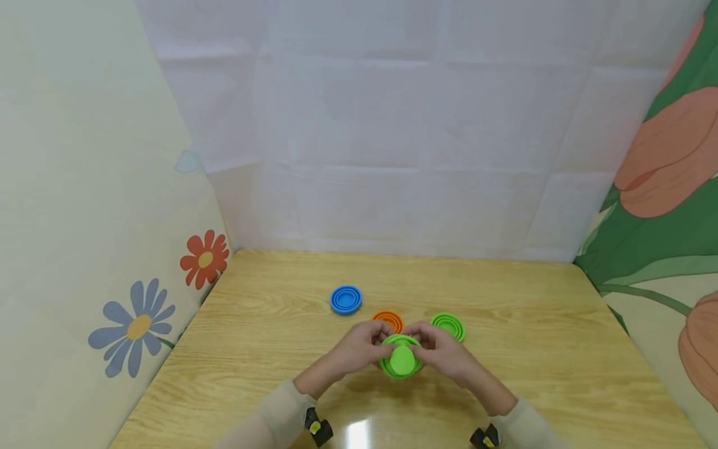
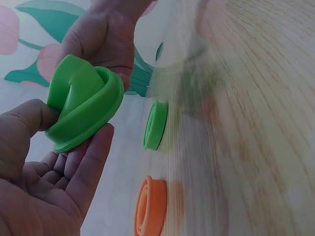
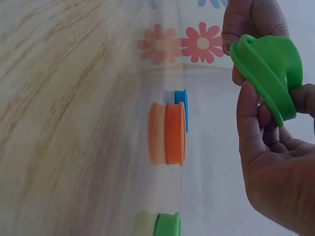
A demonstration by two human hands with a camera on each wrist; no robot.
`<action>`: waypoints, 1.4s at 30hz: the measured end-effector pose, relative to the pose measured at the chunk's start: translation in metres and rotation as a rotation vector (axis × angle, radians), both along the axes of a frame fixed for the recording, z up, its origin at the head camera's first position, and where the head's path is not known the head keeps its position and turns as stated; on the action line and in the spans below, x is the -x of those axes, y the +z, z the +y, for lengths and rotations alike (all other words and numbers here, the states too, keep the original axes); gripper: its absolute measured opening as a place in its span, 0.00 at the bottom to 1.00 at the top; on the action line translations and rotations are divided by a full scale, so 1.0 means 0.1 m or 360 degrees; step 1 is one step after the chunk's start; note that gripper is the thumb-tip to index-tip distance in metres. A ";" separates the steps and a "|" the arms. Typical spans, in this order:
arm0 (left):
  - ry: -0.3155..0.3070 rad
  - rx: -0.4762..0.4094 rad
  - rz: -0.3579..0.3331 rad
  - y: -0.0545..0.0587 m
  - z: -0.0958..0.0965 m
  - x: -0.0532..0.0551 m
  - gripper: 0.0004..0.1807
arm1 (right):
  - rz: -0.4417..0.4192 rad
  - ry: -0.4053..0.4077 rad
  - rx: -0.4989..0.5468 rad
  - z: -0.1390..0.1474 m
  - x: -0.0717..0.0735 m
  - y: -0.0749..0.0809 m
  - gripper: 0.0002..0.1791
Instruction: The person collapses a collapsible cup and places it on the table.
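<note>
Both hands hold one green collapsible silicone cup (image 1: 402, 360) above the near part of the table. The left hand (image 1: 359, 345) pinches its left side, thumb on the face toward me and fingers behind. On the opposite side the right hand (image 1: 445, 354) grips it the same way. In the left wrist view the cup (image 2: 83, 103) looks partly folded, its wall bent and its middle pushed out unevenly. The right wrist view shows the rim of the cup (image 3: 261, 78) slanting between the fingers of both hands.
Just beyond the hands lies a flat orange collapsible cup (image 1: 389, 320). A second green one (image 1: 449, 326) is to its right, and a blue one (image 1: 346, 300) sits farther back left. All rest on the wooden table (image 1: 269, 312), with a white cloth (image 1: 348, 125) behind.
</note>
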State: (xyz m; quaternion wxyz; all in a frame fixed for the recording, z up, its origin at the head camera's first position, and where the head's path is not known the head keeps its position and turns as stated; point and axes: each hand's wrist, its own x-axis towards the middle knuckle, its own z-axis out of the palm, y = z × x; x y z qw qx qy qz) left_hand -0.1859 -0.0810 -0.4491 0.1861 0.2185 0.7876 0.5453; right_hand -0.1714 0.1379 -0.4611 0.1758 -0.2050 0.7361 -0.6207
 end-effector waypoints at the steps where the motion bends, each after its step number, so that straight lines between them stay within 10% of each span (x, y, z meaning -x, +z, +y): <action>1: 0.0002 0.0001 0.0013 0.01 0.00 0.00 0.09 | 0.0032 -0.0009 -0.0021 0.00 0.00 0.00 0.17; 16: 0.0070 0.0009 0.0111 -0.01 0.02 0.00 0.11 | 0.0312 -0.0104 -0.0137 0.04 0.00 0.06 0.14; 26: 0.0019 -0.0059 -0.0093 0.04 -0.01 0.00 0.13 | 0.0282 -0.0063 -0.0187 0.01 -0.05 0.21 0.15; 42: -0.0089 -0.0157 -0.0312 -0.01 -0.05 0.07 0.22 | 0.0330 -0.0236 -0.0231 -0.01 0.00 0.02 0.14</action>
